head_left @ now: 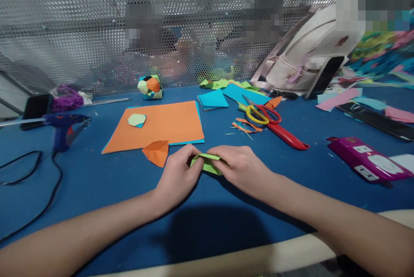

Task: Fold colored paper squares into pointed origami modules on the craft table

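Note:
Between my two hands is a small piece of folded green paper (pixel 209 165), held just above the blue table (pixel 136 208). My left hand (pixel 179 171) pinches its left end between thumb and fingers. The right end is gripped by my right hand (pixel 244 167), whose fingers partly cover it. An orange folded paper piece (pixel 157 153) lies just beyond my left hand. Behind it is a stack of orange and blue paper sheets (pixel 164 124), with a pale green and blue folded piece (pixel 137 120) on top.
Scissors (pixel 263 115), a red-handled tool (pixel 287 136) and paper scraps (pixel 247 126) lie beyond my right hand. At left is a glue gun (pixel 63 128) with its cord. A paper ball (pixel 150 86) sits near the mesh panel (pixel 181 53). A purple power strip (pixel 368 158) and backpack (pixel 310 53) are right.

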`<state>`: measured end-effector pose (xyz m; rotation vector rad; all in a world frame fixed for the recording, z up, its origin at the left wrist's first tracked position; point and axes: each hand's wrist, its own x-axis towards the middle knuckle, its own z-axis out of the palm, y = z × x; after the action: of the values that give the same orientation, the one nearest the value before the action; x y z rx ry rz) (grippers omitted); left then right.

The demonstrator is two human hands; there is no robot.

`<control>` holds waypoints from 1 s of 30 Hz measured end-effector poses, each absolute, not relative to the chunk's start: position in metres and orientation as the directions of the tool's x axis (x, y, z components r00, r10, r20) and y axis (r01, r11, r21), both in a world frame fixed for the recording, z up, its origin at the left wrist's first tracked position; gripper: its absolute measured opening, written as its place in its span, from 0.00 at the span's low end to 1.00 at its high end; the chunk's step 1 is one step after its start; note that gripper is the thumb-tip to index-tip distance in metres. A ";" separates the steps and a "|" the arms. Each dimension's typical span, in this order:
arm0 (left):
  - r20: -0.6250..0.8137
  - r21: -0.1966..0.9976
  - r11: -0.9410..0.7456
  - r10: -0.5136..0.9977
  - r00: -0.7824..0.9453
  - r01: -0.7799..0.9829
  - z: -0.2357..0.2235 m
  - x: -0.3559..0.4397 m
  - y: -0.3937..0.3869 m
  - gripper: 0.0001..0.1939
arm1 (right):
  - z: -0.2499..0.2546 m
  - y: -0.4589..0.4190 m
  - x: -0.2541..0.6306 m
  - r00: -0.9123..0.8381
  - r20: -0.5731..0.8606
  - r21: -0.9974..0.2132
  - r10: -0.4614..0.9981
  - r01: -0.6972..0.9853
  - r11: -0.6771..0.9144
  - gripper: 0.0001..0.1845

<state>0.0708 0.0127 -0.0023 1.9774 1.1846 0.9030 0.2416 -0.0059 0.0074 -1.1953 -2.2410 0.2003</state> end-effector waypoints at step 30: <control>-0.148 0.965 0.209 0.931 0.333 -0.156 0.002 0.081 0.014 0.09 | 0.009 -0.002 0.225 -0.202 0.253 -0.671 0.946 0.668 0.322 0.09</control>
<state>0.0815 0.0144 0.0022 1.0772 0.9188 0.9268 0.2248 -0.0016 0.0095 -1.4200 -1.9539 0.5607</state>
